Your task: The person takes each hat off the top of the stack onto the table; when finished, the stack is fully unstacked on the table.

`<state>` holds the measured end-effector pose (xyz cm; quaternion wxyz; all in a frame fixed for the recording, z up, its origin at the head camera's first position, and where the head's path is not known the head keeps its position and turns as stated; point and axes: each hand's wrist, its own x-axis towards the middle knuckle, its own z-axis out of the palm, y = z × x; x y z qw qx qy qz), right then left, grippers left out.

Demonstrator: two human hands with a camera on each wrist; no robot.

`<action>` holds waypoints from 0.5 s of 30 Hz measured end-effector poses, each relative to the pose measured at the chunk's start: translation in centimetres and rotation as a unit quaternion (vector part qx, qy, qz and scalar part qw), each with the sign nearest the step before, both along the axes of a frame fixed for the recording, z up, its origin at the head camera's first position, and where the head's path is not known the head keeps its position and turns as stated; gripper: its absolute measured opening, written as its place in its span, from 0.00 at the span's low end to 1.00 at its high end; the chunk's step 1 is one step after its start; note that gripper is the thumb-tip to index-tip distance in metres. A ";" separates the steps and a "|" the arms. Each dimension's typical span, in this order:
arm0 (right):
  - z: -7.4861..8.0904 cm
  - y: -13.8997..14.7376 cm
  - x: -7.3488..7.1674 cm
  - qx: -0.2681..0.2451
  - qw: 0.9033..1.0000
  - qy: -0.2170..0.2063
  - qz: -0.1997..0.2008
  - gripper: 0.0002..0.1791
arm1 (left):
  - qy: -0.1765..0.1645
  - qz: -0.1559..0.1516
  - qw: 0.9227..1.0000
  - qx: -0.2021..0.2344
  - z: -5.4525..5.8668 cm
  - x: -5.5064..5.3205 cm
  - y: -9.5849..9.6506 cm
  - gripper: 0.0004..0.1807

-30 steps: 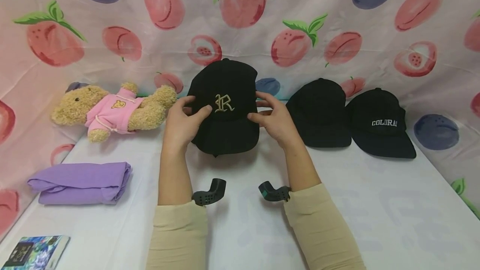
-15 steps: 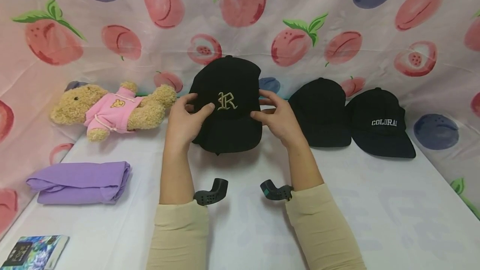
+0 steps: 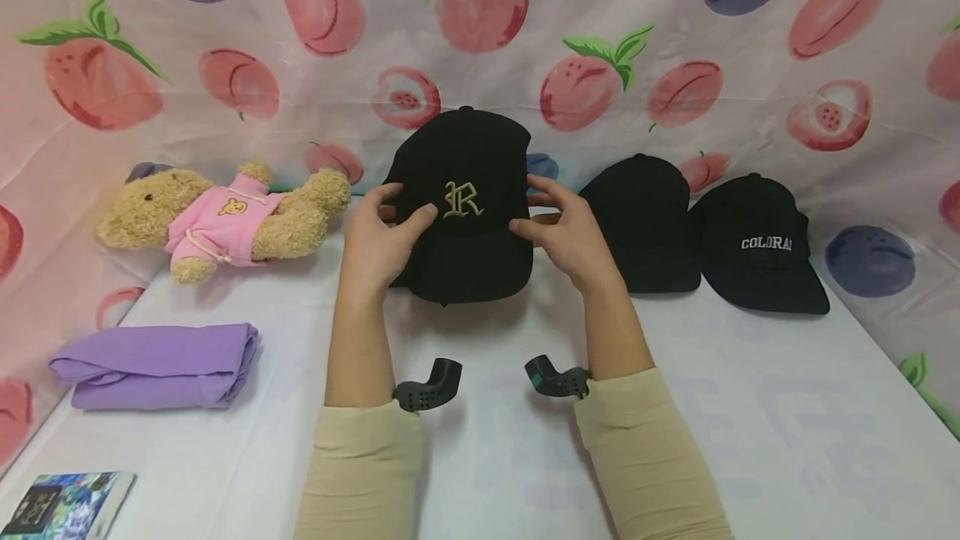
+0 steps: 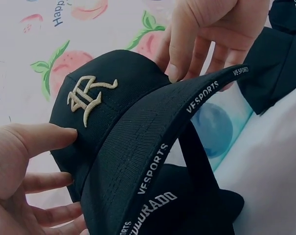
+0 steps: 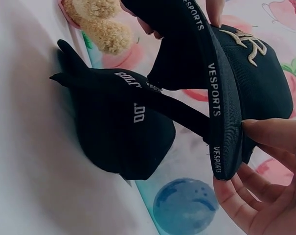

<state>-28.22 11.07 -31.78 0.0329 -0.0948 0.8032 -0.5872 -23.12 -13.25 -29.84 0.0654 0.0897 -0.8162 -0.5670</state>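
A black baseball cap [image 3: 465, 157] with a gold letter R is held up between my two hands, its brim toward me. My left hand [image 3: 382, 236] grips its left side, thumb on the front panel. On the opposite side my right hand [image 3: 570, 232] pinches the cap where brim and crown meet. "VESPORTS" lettering runs along the brim edge in both wrist views. Under it, in the right wrist view, a second black cap [image 5: 123, 132] with white lettering sits on the table. In the head view the held cap almost wholly hides that lower one.
Right of my hands stand a plain-looking black cap [image 3: 641, 215] and a black cap with white letters [image 3: 757, 215]. At left lie a teddy bear [image 3: 225, 223] in a pink hoodie, a folded purple cloth [image 3: 157, 369] and a book [image 3: 71, 502]. Fruit-print fabric [image 3: 480, 77] hangs behind.
Both hands have shifted slightly right and up, carrying the R cap with them. Their hold looks the same. The other caps, bear, cloth and book stay put.
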 end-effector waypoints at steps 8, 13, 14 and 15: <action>0.2 0.9 0.0 0.002 1.000 0.002 -0.005 0.39 | 0.002 -0.004 1.000 -0.011 -0.1 -0.1 0.7 0.37; 0.3 1.3 0.1 0.008 1.000 0.006 -0.008 0.40 | -0.001 -0.006 1.000 -0.016 -0.1 -0.2 1.1 0.37; 0.4 1.3 0.1 0.009 1.000 0.005 -0.008 0.40 | -0.002 -0.006 1.000 -0.016 -0.1 -0.2 1.2 0.37; 0.4 1.4 0.1 0.010 1.000 0.005 -0.009 0.39 | -0.001 -0.006 1.000 -0.017 -0.1 -0.3 1.2 0.37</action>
